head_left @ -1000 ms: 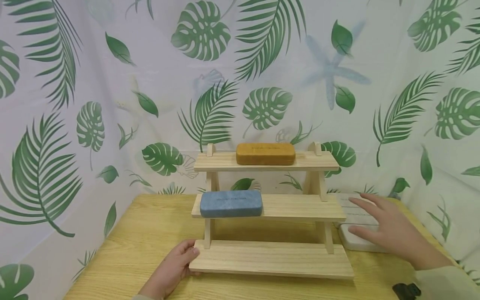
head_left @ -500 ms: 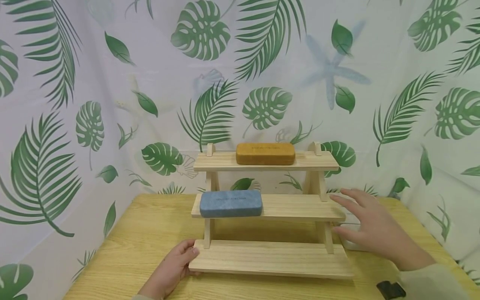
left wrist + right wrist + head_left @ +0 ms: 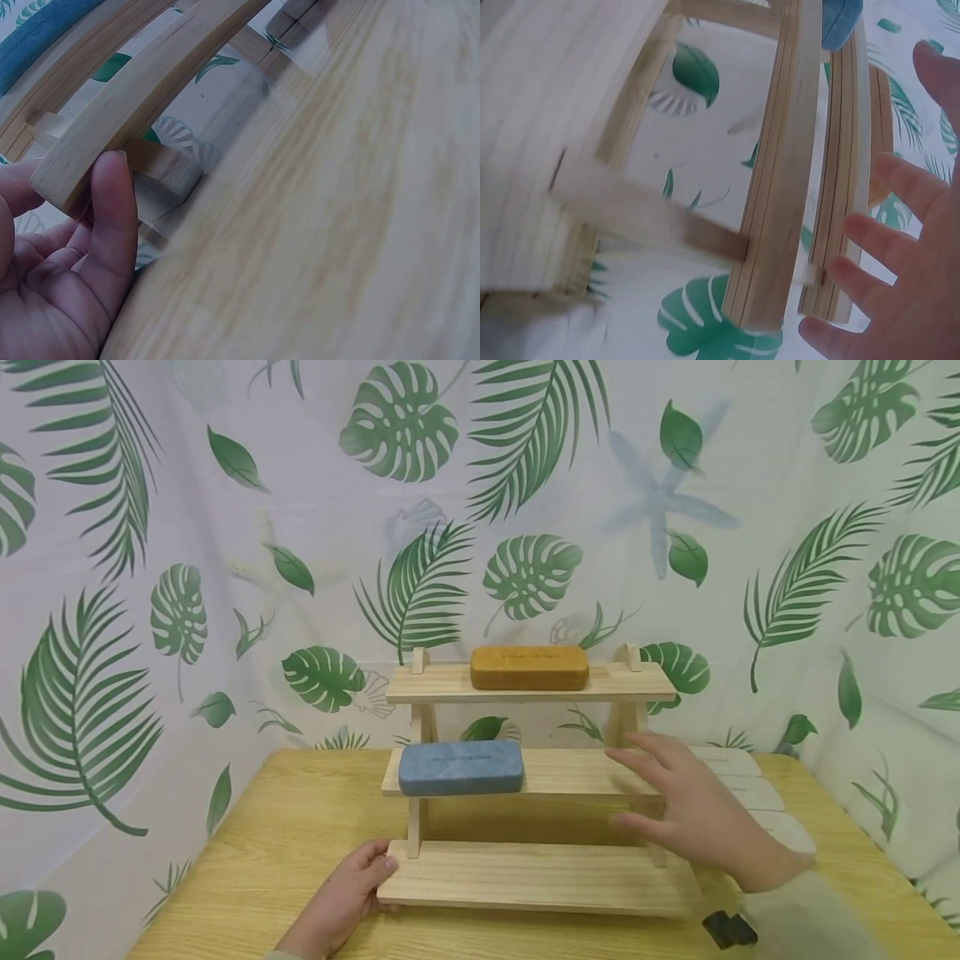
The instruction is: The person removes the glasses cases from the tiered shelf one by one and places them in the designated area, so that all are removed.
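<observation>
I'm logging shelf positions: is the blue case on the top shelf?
No, the blue case rests on the middle shelf.

On my feed: yellowish wood tbl [image 3: 300,814]; white sheet [image 3: 315,485] behind + both sides, printed w/ grn leaves [image 3: 534,578], bluish starfish [image 3: 658,498].

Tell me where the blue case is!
In the head view, the blue case lies on the left part of the middle shelf, one step below the orange case.

2 cases [image 3: 461,768] on stand [image 3: 540,872]; 3 boxes [image 3: 757,793] on table [image 3: 315,810], right.
</observation>
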{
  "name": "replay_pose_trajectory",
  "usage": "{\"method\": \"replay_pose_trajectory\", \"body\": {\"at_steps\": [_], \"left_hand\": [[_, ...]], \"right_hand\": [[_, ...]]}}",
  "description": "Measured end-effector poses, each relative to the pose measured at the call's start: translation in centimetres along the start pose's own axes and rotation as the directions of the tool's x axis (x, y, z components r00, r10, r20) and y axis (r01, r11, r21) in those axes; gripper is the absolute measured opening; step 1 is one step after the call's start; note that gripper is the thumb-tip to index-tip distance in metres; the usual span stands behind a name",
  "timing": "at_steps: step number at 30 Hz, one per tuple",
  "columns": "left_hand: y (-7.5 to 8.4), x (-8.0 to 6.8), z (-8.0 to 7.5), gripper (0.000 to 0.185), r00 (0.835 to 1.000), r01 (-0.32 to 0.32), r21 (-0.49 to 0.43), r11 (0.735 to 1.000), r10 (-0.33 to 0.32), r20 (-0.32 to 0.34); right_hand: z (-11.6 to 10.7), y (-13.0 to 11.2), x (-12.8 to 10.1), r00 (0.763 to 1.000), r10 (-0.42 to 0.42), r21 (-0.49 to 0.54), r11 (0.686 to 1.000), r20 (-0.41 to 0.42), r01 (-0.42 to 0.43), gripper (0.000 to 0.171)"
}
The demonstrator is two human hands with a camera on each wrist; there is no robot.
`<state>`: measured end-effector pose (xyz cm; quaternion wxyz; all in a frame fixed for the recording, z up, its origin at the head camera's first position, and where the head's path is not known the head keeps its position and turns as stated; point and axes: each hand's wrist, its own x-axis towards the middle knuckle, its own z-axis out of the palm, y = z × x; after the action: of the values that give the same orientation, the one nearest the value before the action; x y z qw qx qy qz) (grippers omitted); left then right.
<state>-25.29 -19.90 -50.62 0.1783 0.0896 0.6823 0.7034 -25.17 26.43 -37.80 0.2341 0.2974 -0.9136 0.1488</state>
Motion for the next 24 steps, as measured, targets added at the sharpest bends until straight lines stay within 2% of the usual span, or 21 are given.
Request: {"method": "replay_pose_trajectory", "body": {"at_steps": [8,16,24], "left_hand": [[0.0,0.0,0.0,0.073,1.0,-0.003,0.002,1.0,0.003,0.004],[0.0,0.0,0.0,0.073,1.0,-0.006,0.0,1.0,0.006,0.007],[-0.2,0.1,-0.1,0.071,1.0,-0.003,-0.013,1.0,0.003,0.006]], "right_hand": [[0.6,-1.6,1.3,1.0,0.012,0.029,1.0,0.01,-0.012,0.078],[2.5,-3.0,3.0,0.999,-0.035,0.091,0.995,0.03,0.032,0.08],[3.5,-5.1,5.1,0.996,-0.069,0.105,0.992,0.049,0.064,0.082]]}}
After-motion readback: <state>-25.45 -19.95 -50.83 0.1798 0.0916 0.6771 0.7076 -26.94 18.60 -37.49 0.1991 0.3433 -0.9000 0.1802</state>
